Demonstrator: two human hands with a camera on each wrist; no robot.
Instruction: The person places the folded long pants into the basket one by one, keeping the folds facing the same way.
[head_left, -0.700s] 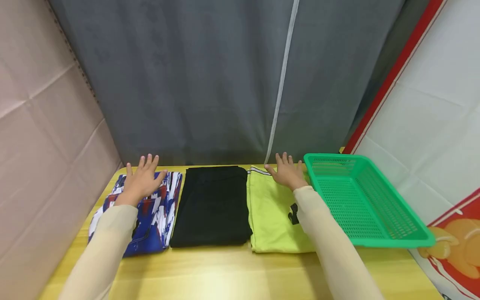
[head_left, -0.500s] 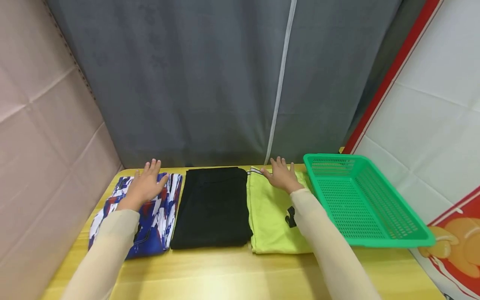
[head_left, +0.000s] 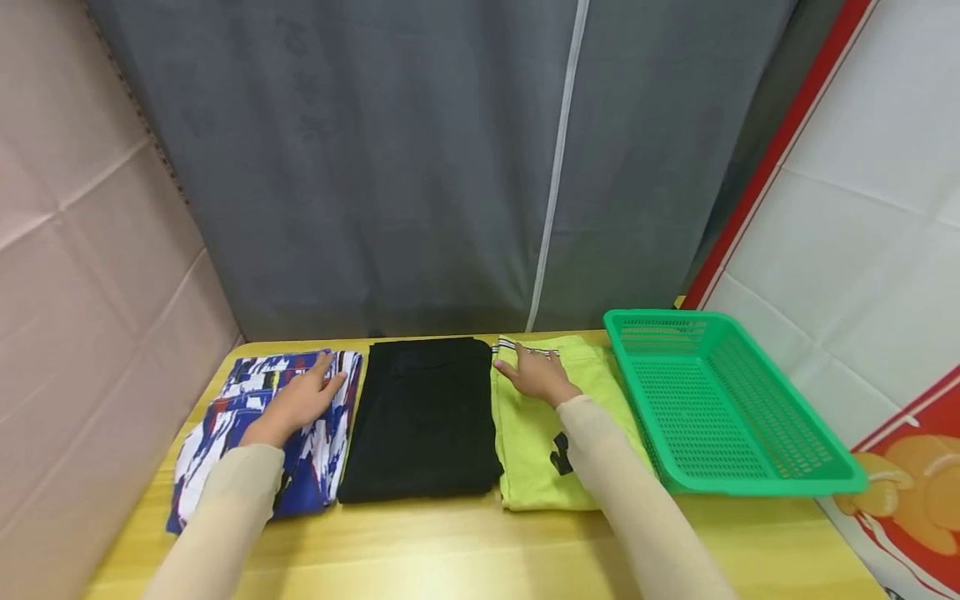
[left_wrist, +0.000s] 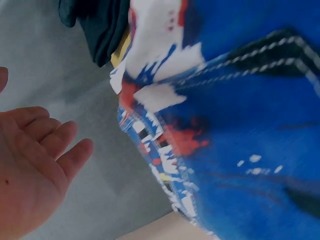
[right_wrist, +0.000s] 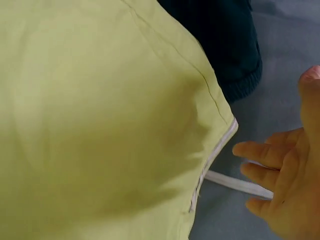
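Observation:
A folded blue, white and red patterned garment [head_left: 300, 493] with pocket-like stitching lies at the left of the table. My left hand [head_left: 303, 402] hovers over its upper part; in the left wrist view the fingers are loosely bent, apart from the cloth. At the right of the row lies a folded yellow garment [head_left: 525, 454] with a striped edge and a black mark. Over its far edge is my right hand [head_left: 538, 375], fingers loosely bent; the right wrist view shows a gap to the cloth. Between these two lies a folded black garment [head_left: 423, 421].
A green perforated plastic basket [head_left: 780, 404] stands right of the yellow garment, close beside it. A grey curtain [head_left: 405, 167] hangs behind the wooden table [head_left: 420, 550]. Pale cloth walls [head_left: 97, 308] flank the sides.
Both hands have moved nearer and lower, from spread fingers to looser, bent ones. The left hand has shifted right and the right hand left over the garments.

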